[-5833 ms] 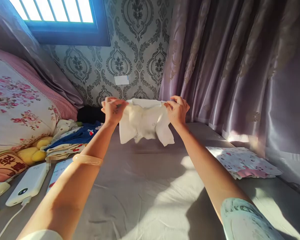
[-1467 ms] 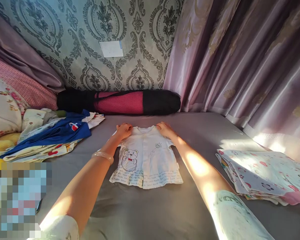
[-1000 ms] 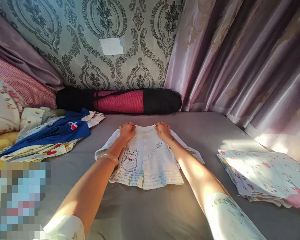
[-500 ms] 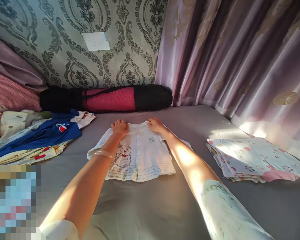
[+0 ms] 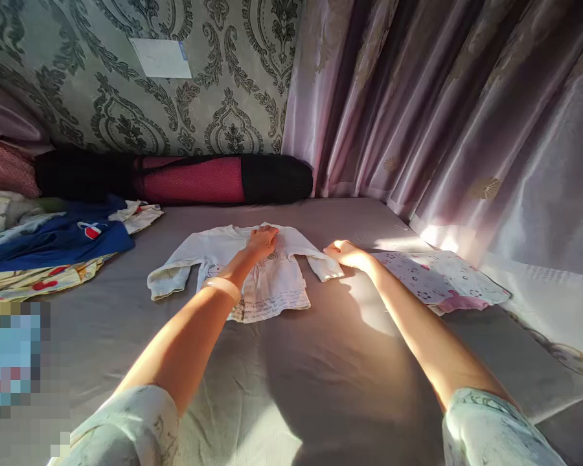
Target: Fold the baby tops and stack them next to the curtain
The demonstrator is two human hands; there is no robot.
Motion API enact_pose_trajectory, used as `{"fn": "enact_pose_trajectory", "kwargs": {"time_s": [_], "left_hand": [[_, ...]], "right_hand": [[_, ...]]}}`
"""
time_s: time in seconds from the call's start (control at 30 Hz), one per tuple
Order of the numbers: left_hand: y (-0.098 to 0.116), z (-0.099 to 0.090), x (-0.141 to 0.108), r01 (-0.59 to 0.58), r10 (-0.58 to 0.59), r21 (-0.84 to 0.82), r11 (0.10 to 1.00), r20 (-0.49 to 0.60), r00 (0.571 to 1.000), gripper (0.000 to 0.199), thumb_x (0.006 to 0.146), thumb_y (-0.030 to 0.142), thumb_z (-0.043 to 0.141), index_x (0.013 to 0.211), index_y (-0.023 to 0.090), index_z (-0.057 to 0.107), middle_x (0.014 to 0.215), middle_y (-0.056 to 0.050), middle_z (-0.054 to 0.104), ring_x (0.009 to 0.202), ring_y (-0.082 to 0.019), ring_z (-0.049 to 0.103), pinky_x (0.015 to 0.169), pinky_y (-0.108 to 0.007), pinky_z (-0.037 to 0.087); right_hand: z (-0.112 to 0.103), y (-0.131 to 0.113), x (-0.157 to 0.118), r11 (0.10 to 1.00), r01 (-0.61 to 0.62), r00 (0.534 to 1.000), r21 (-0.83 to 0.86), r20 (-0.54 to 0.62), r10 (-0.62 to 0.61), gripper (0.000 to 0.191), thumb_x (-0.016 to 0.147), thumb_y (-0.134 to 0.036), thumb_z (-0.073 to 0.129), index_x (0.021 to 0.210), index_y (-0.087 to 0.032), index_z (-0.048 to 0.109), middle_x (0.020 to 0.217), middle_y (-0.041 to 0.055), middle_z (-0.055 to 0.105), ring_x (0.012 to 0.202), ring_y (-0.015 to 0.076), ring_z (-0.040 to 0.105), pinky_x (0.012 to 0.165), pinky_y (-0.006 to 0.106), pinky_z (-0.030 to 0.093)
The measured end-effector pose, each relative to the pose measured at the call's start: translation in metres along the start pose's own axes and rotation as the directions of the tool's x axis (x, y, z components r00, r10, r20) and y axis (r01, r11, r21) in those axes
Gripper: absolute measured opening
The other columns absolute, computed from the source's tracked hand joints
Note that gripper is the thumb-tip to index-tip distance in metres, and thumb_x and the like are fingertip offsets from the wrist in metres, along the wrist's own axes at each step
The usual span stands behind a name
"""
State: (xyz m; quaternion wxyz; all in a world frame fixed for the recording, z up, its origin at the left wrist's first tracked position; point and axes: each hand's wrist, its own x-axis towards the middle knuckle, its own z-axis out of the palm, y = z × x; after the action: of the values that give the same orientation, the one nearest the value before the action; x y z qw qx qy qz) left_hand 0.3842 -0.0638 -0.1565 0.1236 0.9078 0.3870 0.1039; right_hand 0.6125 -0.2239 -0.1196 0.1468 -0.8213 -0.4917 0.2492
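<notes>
A small white long-sleeved shirt [image 5: 218, 239] lies spread on the grey bed sheet, with a printed hem and a bear drawing partly covered by my left forearm. On its chest just below the collar is my left hand [image 5: 263, 242], fingers bent and closed on the cloth, which creases beneath it. My right hand [image 5: 348, 254] is at the cuff of the right-hand sleeve [image 5: 323, 264], its fingers pinched together at the edge. The fingertips of both hands are partly hidden.
At left lies a heap of clothes with a blue garment [image 5: 72, 243]. A folded flower-print cloth stack [image 5: 447, 275] sits just beyond my right hand. Along the wall runs a black and pink rolled bag [image 5: 189, 179]. Purple curtains [image 5: 369, 97] hang at right.
My left hand has slid from the left shoulder to the middle of the chest. My right hand has gone from the collar to the sleeve's end. The sleeves now show spread out.
</notes>
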Motion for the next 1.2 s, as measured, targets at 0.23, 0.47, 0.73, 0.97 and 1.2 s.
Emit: {"fn": "enact_pose_trajectory", "kwargs": {"time_s": [0.23, 0.47, 0.73, 0.97, 1.2], "left_hand": [[0.019, 0.027, 0.007, -0.062, 0.058, -0.08, 0.995, -0.051, 0.997, 0.041, 0.097, 0.015, 0.034, 0.134, 0.015, 0.053, 0.144, -0.012, 0.055, 0.134, -0.022, 0.049, 0.114, -0.037, 0.035], [0.019, 0.033, 0.005, -0.015, 0.013, -0.047, 0.999, -0.048, 0.999, 0.045, 0.101, 0.022, 0.029, 0.141, 0.016, 0.048, 0.152, -0.009, 0.047, 0.143, -0.021, 0.039, 0.121, -0.04, 0.026], [0.019, 0.034, 0.004, -0.017, 0.014, -0.049, 0.999, -0.061, 0.998, 0.047, 0.102, 0.028, 0.029, 0.145, 0.017, 0.044, 0.154, -0.011, 0.045, 0.144, -0.022, 0.038, 0.121, -0.04, 0.026], [0.013, 0.041, 0.007, -0.062, 0.048, -0.105, 0.993, -0.138, 0.989, 0.044, 0.1, 0.026, 0.031, 0.139, 0.017, 0.049, 0.148, -0.012, 0.051, 0.139, -0.023, 0.044, 0.119, -0.043, 0.03], [0.006, 0.045, 0.011, -0.104, 0.068, -0.164, 0.981, -0.21, 0.975, 0.044, 0.096, 0.017, 0.032, 0.133, 0.018, 0.055, 0.14, -0.011, 0.058, 0.133, -0.022, 0.05, 0.115, -0.043, 0.037]], "right_hand": [[0.019, -0.001, -0.003, 0.997, 0.057, 0.997, -0.043, 0.049, -0.055, 0.049, 0.076, -0.035, 0.078, 0.121, -0.021, 0.065, 0.11, 0.0055, 0.073, 0.091, 0.0201, 0.07, 0.068, 0.023, 0.05], [0.012, -0.019, 0.001, 0.967, 0.115, 0.992, -0.226, -0.015, -0.122, 0.033, 0.085, -0.017, 0.063, 0.117, -0.026, 0.064, 0.112, 0.0046, 0.071, 0.095, 0.021, 0.067, 0.071, 0.026, 0.049], [0.005, -0.006, -0.005, 0.689, 0.15, 0.921, -0.709, -0.152, -0.357, 0.048, 0.097, -0.01, 0.029, 0.136, -0.019, 0.055, 0.133, 0.0169, 0.055, 0.121, 0.0307, 0.046, 0.102, 0.046, 0.032], [-0.016, 0.015, -0.01, 0.777, -0.018, 0.991, -0.629, -0.117, -0.071, 0.047, 0.086, 0.001, 0.042, 0.123, -0.02, 0.062, 0.127, 0.0152, 0.059, 0.123, 0.0282, 0.05, 0.098, 0.04, 0.038], [-0.011, 0.005, 0.019, 0.92, -0.212, 0.96, -0.329, -0.245, 0.134, 0.031, 0.093, -0.033, 0.051, 0.112, -0.016, 0.068, 0.124, 0.0169, 0.064, 0.117, 0.0297, 0.06, 0.091, 0.036, 0.047]]}}
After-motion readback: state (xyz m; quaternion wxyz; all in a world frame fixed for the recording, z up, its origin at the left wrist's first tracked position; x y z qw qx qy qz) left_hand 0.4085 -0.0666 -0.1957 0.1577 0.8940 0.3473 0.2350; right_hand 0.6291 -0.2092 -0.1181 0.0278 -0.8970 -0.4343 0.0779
